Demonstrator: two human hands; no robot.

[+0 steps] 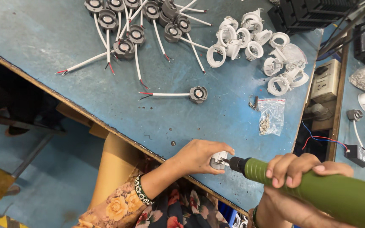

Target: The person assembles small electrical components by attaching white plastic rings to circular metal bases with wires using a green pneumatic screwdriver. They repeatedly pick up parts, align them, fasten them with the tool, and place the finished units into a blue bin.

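- left hand point(199, 156) closed around a small white fitting point(219, 160), pinning it just above the near edge of the blue worktable point(43, 38).
- right hand point(300, 171) wrapped tight on a green powered screwdriver point(317, 185), its dark tip touching the fitting's side.
- step in hand, by the look of it: driving a screw into the fitting, tool and part lined up nose to nose.
- next move likely calls for keeping the bit square to the screw and the fitting braced against twisting; a slip could mar the plastic or jab a finger.
- well apart on the table: a lone grey lamp holder point(198, 94) with its white lead, a cluster of more grey holders point(136, 21) with leads at the far side, and a heap of white rings point(254, 46) to their right.
- small clear bag of screws point(270, 116) lying near the table's right edge, between the rings and the hands.
- whether a screw is already seated: hidden by fingers, cannot tell.
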